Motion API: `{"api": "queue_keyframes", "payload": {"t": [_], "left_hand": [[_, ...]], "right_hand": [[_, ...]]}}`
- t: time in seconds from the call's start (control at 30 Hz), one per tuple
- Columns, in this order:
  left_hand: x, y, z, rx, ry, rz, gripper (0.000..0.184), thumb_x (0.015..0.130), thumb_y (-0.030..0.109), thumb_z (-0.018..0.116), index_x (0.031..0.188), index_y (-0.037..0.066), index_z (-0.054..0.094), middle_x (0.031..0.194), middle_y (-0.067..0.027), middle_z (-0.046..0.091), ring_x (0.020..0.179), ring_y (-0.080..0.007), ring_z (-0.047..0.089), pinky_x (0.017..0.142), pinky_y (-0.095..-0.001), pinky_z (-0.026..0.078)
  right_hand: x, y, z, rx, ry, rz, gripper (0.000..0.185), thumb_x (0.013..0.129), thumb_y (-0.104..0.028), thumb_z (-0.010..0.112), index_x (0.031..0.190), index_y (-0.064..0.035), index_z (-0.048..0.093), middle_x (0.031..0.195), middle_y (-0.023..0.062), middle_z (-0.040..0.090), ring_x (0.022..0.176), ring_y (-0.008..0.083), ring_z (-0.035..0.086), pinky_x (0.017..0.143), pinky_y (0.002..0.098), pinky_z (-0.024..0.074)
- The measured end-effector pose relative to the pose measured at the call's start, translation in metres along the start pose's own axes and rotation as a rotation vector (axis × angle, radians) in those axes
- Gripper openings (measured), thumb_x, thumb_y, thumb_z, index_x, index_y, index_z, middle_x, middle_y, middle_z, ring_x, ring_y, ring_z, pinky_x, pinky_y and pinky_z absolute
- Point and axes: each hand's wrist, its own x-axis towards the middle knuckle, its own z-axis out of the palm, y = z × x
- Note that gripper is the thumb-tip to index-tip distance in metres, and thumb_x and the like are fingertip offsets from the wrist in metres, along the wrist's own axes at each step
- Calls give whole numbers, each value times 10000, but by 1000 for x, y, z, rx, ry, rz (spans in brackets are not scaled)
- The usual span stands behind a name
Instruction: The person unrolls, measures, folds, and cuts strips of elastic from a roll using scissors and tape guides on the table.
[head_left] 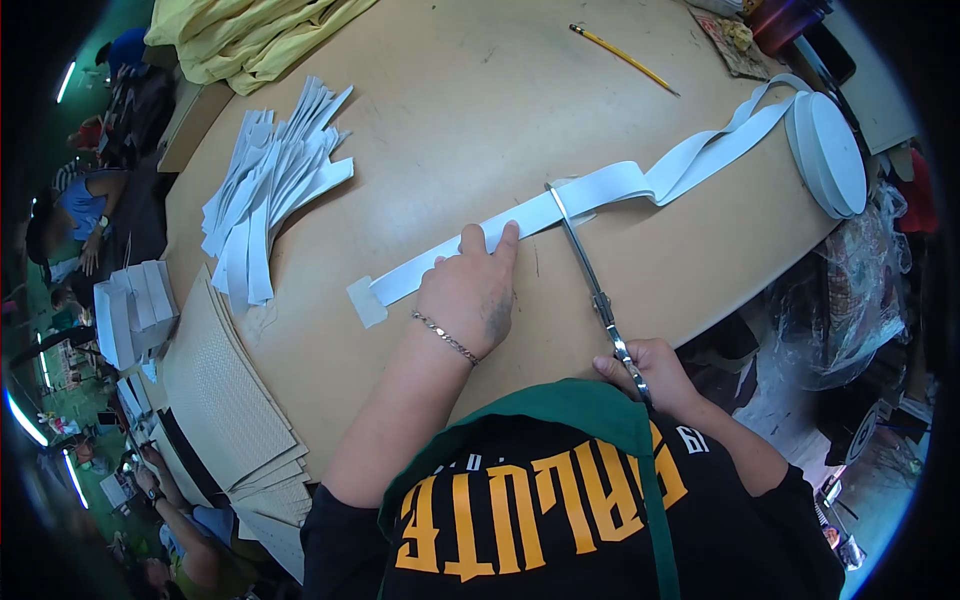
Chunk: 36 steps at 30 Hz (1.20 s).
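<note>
One white strip (pixel 530 213) lies under fingers (pixel 503 250) of the left hand (pixel 466 296).

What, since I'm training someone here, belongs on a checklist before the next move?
1. Left hand on the white strip: ok, its fingers touch it.
2. Right hand holding the scissors: ok.
3. Left fingertips clear of the blades: ok, a gap shows.
4. Strip seated between the blades: cannot tell.
5. Strip lying flat as far as the roll: not ok, it lifts and bends beyond the scissors.
</note>
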Motion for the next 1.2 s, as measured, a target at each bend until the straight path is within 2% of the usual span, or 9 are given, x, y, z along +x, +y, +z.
{"api": "queue_keyframes", "payload": {"t": [0.27,0.37,0.47,0.7,0.77,0.87,1.0,1.17,1.2], "left_hand": [[1,1,0,12,-18,-13,628,741,53,527,1344,60,349,1060,-240,466,736,-344,625,624,-381,527],[1,4,-3,4,-54,-39,631,744,52,520,1349,65,342,1066,-241,464,762,-349,622,648,-386,526],[1,5,-2,6,-67,-57,632,746,51,515,1353,68,338,1074,-243,460,787,-354,619,669,-389,524],[0,7,-2,-5,-70,-83,622,781,94,549,1368,87,345,1107,-198,449,780,-334,625,682,-382,531],[0,8,-3,-7,-79,-86,643,752,56,526,1364,80,329,1110,-236,446,815,-351,618,693,-389,526],[0,8,-5,-13,-100,-92,659,735,37,515,1363,77,320,1118,-254,441,843,-360,613,703,-393,523],[-1,7,-8,-43,-116,-81,668,733,40,516,1368,85,313,1125,-252,436,860,-359,610,709,-396,523],[0,7,-1,-46,-68,-97,689,729,37,522,1378,104,302,1129,-238,435,855,-357,611,705,-399,521],[-1,8,-1,-45,-59,-100,692,730,37,523,1381,110,300,1130,-235,434,853,-357,612,703,-400,521]], "right_hand": [[-5,4,-13,116,-131,-71,639,777,-707,486,670,-77,502,560,9,486,513,103,476,506,228,401],[-5,2,-10,96,-100,-53,641,773,-713,485,646,-85,493,548,6,486,503,106,489,504,229,405],[-5,-1,-8,37,-97,-30,535,853,-606,475,660,-107,467,539,-17,483,474,69,486,464,199,405],[0,3,1,91,-17,-39,525,811,-574,582,599,-106,472,508,-2,476,438,77,477,446,196,401],[1,4,1,91,-18,-38,507,813,-556,593,618,-103,475,509,-5,473,428,75,471,436,193,394],[-3,7,-5,188,-121,-35,495,832,-558,562,692,-87,503,572,-6,504,490,77,501,484,197,408],[-22,17,-34,436,-461,-312,617,749,-671,566,857,-64,550,719,1,551,674,101,549,617,206,420],[-31,-39,-99,203,-211,-616,559,729,-553,679,905,-31,589,690,-2,553,609,85,526,537,224,407],[-24,-61,-112,26,30,-536,498,725,-494,701,871,-30,595,677,4,552,592,86,522,531,227,405]]}}
